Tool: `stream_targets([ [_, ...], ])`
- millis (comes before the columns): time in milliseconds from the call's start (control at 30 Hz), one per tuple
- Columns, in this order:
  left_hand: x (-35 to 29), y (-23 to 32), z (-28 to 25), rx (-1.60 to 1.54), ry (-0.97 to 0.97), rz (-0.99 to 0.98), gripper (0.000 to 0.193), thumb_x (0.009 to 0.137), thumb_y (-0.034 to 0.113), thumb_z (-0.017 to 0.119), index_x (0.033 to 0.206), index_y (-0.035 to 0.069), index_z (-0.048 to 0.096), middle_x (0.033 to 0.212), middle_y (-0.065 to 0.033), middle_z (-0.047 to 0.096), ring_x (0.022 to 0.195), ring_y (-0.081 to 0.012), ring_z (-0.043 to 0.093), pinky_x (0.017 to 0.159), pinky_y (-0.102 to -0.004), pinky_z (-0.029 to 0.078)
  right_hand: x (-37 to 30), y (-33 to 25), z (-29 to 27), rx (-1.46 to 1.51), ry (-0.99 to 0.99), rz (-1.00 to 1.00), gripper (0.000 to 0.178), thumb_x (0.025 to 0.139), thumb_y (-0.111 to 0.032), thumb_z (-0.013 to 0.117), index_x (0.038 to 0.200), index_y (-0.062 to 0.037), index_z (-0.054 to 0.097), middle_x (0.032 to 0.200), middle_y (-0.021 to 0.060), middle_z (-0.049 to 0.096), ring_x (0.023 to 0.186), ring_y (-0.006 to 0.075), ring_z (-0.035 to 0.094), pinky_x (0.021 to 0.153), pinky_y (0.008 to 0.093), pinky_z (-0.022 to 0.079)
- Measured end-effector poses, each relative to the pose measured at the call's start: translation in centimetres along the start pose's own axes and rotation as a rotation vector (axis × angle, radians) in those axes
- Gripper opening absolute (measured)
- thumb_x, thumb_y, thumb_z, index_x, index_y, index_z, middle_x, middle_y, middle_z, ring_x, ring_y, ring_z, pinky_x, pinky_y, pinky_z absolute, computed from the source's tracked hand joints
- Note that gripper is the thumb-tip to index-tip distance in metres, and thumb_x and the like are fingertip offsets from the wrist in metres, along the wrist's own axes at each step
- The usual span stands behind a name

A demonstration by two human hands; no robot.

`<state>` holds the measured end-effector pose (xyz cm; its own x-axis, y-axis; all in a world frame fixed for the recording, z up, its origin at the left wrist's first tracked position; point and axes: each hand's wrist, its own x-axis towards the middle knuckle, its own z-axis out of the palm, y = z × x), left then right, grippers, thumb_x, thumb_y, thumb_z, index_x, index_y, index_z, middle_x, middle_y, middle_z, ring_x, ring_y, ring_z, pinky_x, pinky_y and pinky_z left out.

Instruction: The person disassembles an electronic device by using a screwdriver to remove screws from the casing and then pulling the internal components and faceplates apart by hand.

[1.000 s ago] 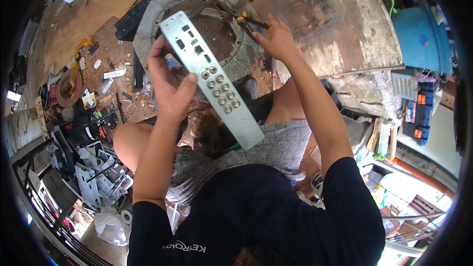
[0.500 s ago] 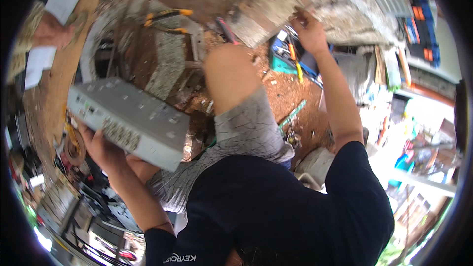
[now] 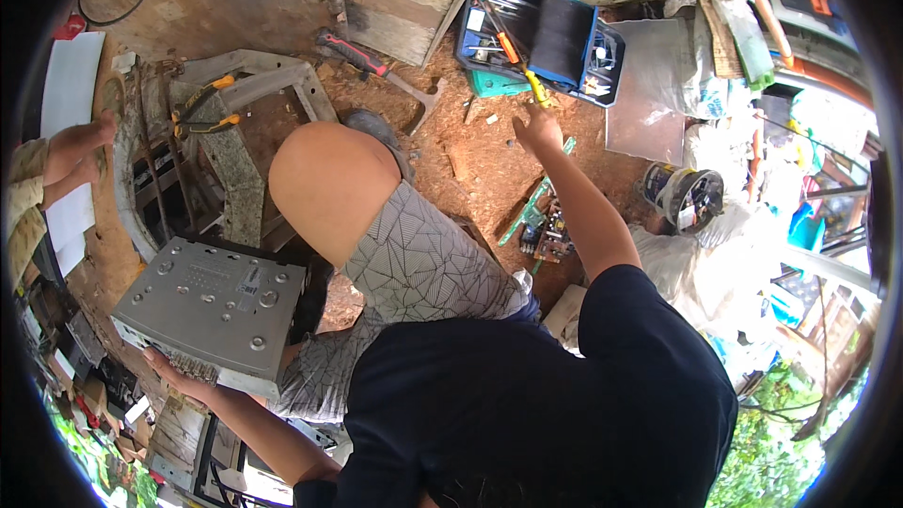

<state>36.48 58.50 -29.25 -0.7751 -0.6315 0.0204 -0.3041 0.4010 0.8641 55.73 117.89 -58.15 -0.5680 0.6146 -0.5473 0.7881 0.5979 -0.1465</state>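
While the left grip (image 3: 179, 376) holds the grey metal box (image 3: 212, 292) by its lower edge, just beside a row of connectors, part of its fingers is hidden, so I cannot tell how far they reach under it. The box is directly above and to the right of this grip, with its flat, screwed face turned upward. The right grip (image 3: 538, 129) is at the lower end of a yellow-handled screwdriver (image 3: 535, 85); whether it is closed on the handle or only touches it, I cannot tell.

Just above the right grip stands the open blue toolbox (image 3: 616, 56), and the screwdriver leans over its front edge. Near and below this grip, a circuit board (image 3: 553, 233) lies on the brown floor (image 3: 451, 193). To its left, farther away, there is a claw hammer (image 3: 381, 68) with a red and black handle. Well above the left grip, the orange-handled pliers (image 3: 218, 123) rest, spread open, on a grey ring-shaped frame (image 3: 226, 183).
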Motion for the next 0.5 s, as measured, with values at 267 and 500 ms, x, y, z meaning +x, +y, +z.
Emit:
stream_targets([
  [267, 0.9, 0.0, -0.4, -0.198, -0.133, -0.176, 0.075, 0.101, 0.054, 0.044, 0.150, -0.001, 0.036, 0.155, -0.0172, 0.036, 0.137, -0.0293, 0.042, 0.112, -0.0432, 0.036, 10.9, -5.8, -1.5, -0.240, 0.350, -0.164, 0.060, 0.091, -0.022, 0.054, 0.147, -0.0078, 0.037, 0.135, 0.0131, 0.052, 0.125, 0.0312, 0.051, 0.099, 0.0476, 0.044],
  [500, 3.2, -1.3, -2.9, -0.297, -0.284, -0.260, 0.063, 0.104, 0.047, 0.041, 0.149, 0.003, 0.037, 0.152, -0.0151, 0.039, 0.133, -0.0272, 0.046, 0.112, -0.0429, 0.038, 16.7, -6.2, -0.5, -0.337, 0.245, -0.041, 0.028, 0.103, -0.030, 0.041, 0.120, -0.0120, 0.055, 0.111, 0.0105, 0.062, 0.096, 0.0282, 0.071, 0.086, 0.0450, 0.050],
])
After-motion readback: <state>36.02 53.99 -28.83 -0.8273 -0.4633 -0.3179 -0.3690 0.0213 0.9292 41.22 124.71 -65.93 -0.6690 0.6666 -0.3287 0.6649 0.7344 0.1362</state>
